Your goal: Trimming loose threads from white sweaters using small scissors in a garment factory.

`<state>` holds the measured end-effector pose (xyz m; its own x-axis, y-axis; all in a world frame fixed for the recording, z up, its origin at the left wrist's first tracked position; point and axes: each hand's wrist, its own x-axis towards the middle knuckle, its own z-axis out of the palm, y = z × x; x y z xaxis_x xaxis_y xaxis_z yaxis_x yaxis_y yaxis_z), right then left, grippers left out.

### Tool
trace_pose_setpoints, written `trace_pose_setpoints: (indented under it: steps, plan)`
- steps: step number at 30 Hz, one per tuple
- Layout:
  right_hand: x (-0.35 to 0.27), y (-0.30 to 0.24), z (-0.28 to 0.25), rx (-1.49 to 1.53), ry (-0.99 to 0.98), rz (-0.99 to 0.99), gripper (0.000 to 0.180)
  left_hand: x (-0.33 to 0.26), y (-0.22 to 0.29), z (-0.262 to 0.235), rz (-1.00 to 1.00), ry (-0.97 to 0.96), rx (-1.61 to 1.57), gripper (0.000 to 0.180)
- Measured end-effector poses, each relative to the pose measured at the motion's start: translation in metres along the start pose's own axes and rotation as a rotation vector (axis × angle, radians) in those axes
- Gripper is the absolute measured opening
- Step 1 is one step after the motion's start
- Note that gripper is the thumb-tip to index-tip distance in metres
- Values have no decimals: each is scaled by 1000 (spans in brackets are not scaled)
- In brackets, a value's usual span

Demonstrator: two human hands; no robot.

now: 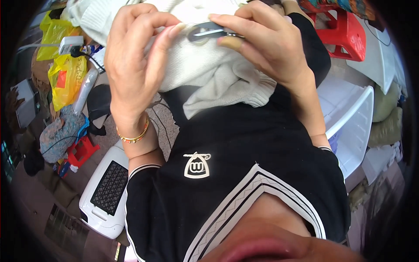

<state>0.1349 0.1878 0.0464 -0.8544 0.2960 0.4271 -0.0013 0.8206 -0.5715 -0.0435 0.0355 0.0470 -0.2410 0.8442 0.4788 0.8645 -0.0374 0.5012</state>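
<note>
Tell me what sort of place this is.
Probably a cluttered home or small garment workspace. The hands work a small metal tool on a cream knit garment, with yellow plastic bags, a red plastic stool and a white plastic bin around.

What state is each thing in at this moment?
Left hand: pinching the white knit fabric.
Right hand: gripping small metal scissors; open or shut unclear.
White knit fabric: bunched, held up.
White basket: contents not visible.
Red stool: upright.
</note>
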Motion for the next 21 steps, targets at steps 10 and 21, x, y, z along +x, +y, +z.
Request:
trace_pose_setpoints:
  steps: [10,21]
  plan:
    - [-8,24,20,-108,146,-267,41,1,7,6,-47,25,-81,18]
    - [-3,0,13,111,88,-90,40,-13,-2,2,27,-60,170,32]
